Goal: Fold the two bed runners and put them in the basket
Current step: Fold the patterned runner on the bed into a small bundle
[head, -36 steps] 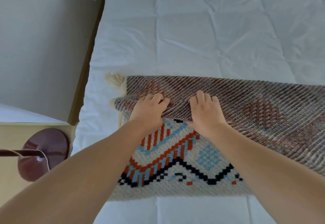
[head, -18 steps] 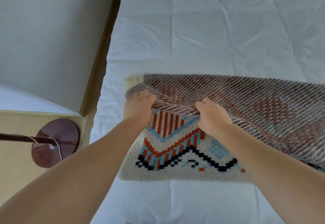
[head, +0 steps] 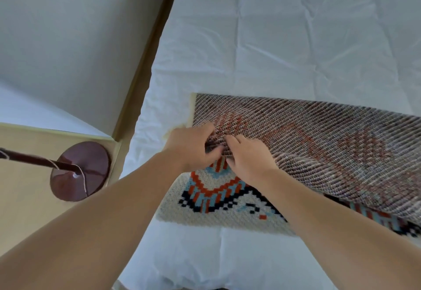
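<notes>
Left hand (head: 191, 147) and right hand (head: 247, 156), side by side, both pinch the bed runner (head: 319, 148) at its folded-over edge, patterned face showing just below them.

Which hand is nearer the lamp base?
Left. The left hand grips the bed runner on the side toward the lamp base; the right hand grips it just beyond, farther off.

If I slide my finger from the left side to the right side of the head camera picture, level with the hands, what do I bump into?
The lamp base → white bed sheet → left hand → right hand → the bed runner, its folded-over back.
</notes>
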Action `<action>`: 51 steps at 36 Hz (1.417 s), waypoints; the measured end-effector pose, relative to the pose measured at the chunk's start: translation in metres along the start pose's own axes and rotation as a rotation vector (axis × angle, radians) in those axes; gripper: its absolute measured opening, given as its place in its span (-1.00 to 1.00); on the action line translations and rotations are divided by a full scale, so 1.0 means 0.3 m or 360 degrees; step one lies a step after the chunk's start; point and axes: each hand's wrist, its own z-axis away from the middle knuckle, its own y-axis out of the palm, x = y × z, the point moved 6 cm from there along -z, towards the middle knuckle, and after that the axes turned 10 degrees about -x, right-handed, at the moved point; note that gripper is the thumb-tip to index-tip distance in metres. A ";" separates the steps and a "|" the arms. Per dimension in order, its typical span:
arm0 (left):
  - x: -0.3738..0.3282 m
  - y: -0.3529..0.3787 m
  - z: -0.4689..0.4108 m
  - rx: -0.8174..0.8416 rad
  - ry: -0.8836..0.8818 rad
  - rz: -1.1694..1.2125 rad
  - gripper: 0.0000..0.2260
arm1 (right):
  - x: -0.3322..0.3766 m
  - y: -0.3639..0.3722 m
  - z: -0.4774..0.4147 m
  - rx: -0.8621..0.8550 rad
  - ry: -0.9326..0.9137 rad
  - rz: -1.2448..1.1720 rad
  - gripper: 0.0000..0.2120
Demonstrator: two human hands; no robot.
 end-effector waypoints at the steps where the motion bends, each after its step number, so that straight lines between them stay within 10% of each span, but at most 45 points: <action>1: -0.003 0.006 0.007 0.0029 0.0032 -0.0026 -0.58 | -0.004 -0.003 -0.003 0.0022 0.0008 -0.0006 -0.51; 13: 0.004 0.010 0.048 -0.0336 0.0290 -0.0112 -0.76 | 0.006 -0.037 0.035 -0.0091 -0.0080 -0.0083 -0.59; 23: 0.069 0.131 0.226 -0.0109 -0.0074 -0.0196 -0.73 | -0.008 0.089 0.117 0.0302 0.0117 0.0096 -0.67; 41: 0.156 0.205 0.522 -0.0236 0.0031 -0.0465 -0.68 | 0.146 0.184 0.314 0.0540 -0.0242 0.0323 -0.56; 51: 0.212 0.286 0.588 -0.0106 0.0182 -0.0350 -0.55 | 0.058 0.253 0.415 0.0572 0.0105 0.0436 -0.45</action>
